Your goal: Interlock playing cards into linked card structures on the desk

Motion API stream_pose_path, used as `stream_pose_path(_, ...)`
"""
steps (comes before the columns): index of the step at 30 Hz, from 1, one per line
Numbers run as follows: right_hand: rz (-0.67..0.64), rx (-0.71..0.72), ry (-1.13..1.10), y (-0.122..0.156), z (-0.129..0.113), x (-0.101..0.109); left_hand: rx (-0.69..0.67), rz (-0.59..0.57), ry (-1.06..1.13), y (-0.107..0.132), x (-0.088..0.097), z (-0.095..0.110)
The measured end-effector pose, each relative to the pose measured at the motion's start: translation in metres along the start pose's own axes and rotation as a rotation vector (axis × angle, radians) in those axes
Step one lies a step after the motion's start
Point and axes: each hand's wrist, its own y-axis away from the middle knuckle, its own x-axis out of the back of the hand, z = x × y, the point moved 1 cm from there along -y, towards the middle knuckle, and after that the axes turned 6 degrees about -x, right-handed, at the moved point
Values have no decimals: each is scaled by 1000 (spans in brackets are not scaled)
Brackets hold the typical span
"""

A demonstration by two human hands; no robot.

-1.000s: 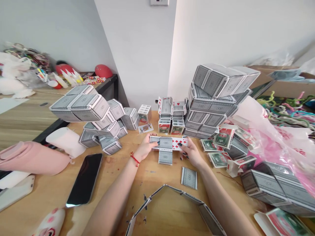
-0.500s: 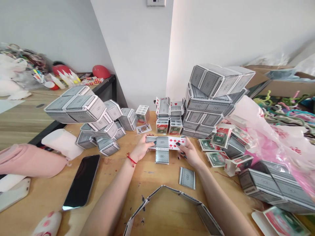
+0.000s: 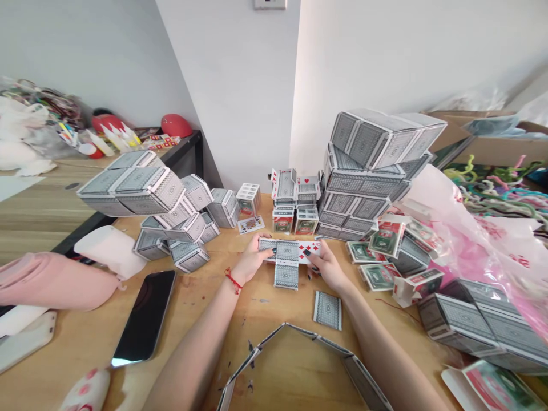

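My left hand [image 3: 249, 260], a red string bracelet on its wrist, pinches the left end of joined playing cards [image 3: 286, 249] with grey patterned backs. One grey-backed card [image 3: 286, 275] hangs down from their middle, making a T shape. Between the fingers of my right hand [image 3: 329, 265] is a face-up diamonds card [image 3: 309, 250]. Its left part is hidden at the grey-backed cards. Closer to me, a loose grey-backed piece [image 3: 327, 310] lies by my right forearm. An angled ring of joined cards [image 3: 314, 337] stands on edge between my forearms.
Stacked card boxes stand in a tall pile [image 3: 363, 171] at right and a lower pile [image 3: 141, 188] at left. Between them are card packs [image 3: 283, 220]. A phone [image 3: 144, 317] lies left. Green card packs [image 3: 379, 277] and pink plastic [image 3: 466, 228] crowd the right.
My hands have come slightly closer together. The diamonds card has slid left, with less of its face showing beside the grey-backed cards.
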Motion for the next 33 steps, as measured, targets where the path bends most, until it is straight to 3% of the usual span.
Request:
stream_pose_path(8,68,7,44,1,9,-9,41,-66,55,3,-10,-5)
stream_pose_path(12,83,17,55,2,9,-9,-2,-55,42,5,-12,-5)
stream_pose_path(24,28,28,-3,4,-1,-9,-88,-19,-150,12,-20,3)
stream_pose_path(33,-44,1,-83,3,1,-3,-96,40,-8,17,-31,5)
